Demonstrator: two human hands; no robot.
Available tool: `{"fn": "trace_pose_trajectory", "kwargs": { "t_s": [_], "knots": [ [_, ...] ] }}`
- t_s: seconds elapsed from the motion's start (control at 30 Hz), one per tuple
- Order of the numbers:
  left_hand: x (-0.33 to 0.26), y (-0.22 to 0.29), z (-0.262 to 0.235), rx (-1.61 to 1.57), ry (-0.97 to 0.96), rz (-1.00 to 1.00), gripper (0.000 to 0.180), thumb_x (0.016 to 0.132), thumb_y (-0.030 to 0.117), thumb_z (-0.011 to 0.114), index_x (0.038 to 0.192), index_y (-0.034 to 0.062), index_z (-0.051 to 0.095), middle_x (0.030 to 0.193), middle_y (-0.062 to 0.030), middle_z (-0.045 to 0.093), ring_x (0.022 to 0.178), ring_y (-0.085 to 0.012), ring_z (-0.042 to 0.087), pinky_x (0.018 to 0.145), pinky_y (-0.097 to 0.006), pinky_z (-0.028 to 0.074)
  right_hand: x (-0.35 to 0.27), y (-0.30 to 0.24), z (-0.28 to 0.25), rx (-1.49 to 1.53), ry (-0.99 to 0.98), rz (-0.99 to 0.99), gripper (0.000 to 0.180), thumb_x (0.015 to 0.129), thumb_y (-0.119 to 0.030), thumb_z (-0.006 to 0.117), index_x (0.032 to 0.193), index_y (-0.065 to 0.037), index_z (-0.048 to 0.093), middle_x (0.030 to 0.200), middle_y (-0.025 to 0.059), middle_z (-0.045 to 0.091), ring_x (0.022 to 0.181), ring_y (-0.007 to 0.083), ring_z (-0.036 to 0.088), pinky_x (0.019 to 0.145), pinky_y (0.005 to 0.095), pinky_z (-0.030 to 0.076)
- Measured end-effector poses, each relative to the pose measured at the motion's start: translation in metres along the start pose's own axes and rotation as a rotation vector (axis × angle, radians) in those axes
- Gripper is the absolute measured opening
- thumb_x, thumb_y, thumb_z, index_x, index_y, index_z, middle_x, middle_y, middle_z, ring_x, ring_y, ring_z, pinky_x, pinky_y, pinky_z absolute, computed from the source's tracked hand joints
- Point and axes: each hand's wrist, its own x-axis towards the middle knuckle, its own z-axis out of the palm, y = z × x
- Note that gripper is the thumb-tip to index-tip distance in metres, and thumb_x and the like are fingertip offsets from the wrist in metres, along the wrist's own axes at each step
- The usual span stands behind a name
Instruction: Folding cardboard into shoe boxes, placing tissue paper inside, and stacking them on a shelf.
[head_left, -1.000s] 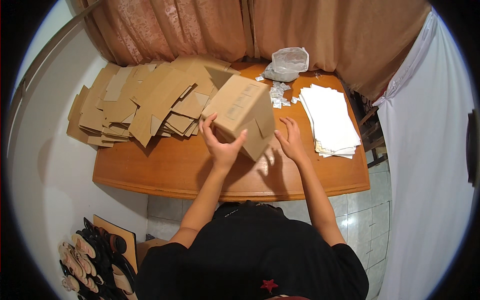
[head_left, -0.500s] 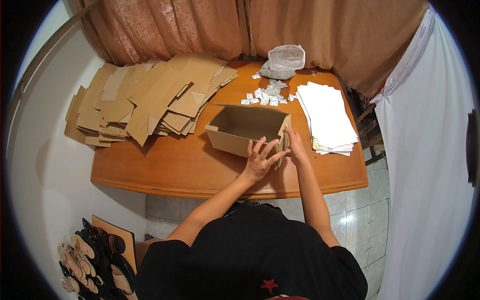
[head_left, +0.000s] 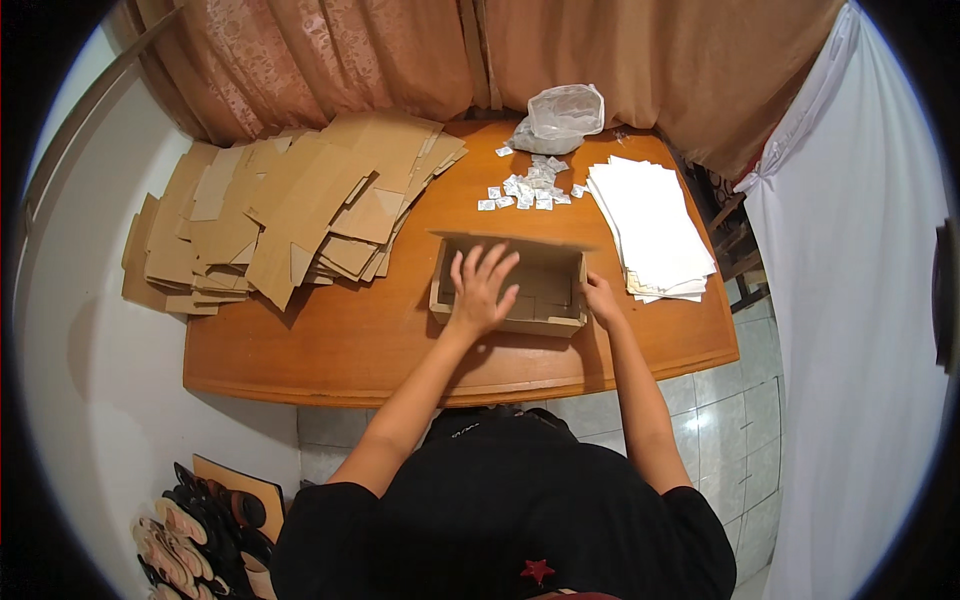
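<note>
An open brown cardboard box (head_left: 548, 326) stands near the middle of the table, its long side facing me and its inside showing. The lid flap (head_left: 540, 240) rises along the far edge. My left hand (head_left: 482, 292) hovers over the left part of the box with fingers spread, holding nothing. At the right end, my right hand (head_left: 602, 298) grips the box's side wall, fingertips bent around the edge.
Flat cardboard blanks (head_left: 290, 200) lie piled at the left of the wooden table (head_left: 300, 350). Small white packets (head_left: 535, 185) lie scattered beyond the box, before a clear plastic bag (head_left: 560, 120). A stack of white paper (head_left: 650, 225) sits at the right.
The box has turned so its long side lies nearly parallel to the table's front edge. My left hand has moved left from the box's front right corner. My right hand stays at the right end.
</note>
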Motion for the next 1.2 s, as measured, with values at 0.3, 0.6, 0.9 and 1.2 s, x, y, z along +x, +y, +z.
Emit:
{"fn": "trace_pose_trajectory", "kwargs": {
  "t_s": [0.3,0.6,0.9,1.2],
  "knots": [
    [0.043,-0.077,0.012,0.193,-0.591,-0.258,0.061,0.077,0.034,0.061,0.133,0.0216,0.037,0.141,-0.0059,0.030,0.133,-0.0327,0.017,0.102,-0.063,0.010,0.010,-0.010,0.009,-0.558,0.148,-0.094,0.039,0.078,-0.010,0.049,0.116,-0.002,0.053,0.099,0.0167,0.061,0.091,0.0254,0.058,0.082,0.0330,0.043],
    [0.036,-0.085,0.022,0.086,-0.734,-0.279,0.063,0.076,0.032,0.064,0.132,0.0183,0.038,0.141,-0.0124,0.030,0.133,-0.0349,0.017,0.100,-0.066,0.006,-0.001,-0.013,0.028,-0.567,0.350,-0.114,0.037,0.083,-0.020,0.052,0.115,-0.002,0.052,0.104,0.0206,0.060,0.095,0.0295,0.059,0.083,0.0357,0.044],
    [0.068,0.007,0.056,-0.214,-0.605,-0.082,0.056,0.076,0.031,0.063,0.125,0.0134,0.044,0.140,-0.0195,0.023,0.134,-0.0363,0.009,0.099,-0.066,0.005,0.007,0.022,-0.047,-0.258,0.590,-0.303,0.031,0.081,-0.018,0.057,0.107,-0.001,0.055,0.094,0.0170,0.060,0.088,0.0281,0.058,0.079,0.0366,0.045],
    [0.091,0.095,0.131,-0.655,-0.451,0.083,0.040,0.075,0.020,0.062,0.112,0.0080,0.053,0.136,-0.0226,0.030,0.133,-0.0426,0.012,0.104,-0.052,0.020,-0.009,0.006,-0.152,-0.979,0.607,-0.250,0.046,0.066,-0.019,0.070,0.110,-0.013,0.058,0.117,0.0089,0.051,0.110,0.0291,0.045,0.090,0.0456,0.038]
  ]
}}
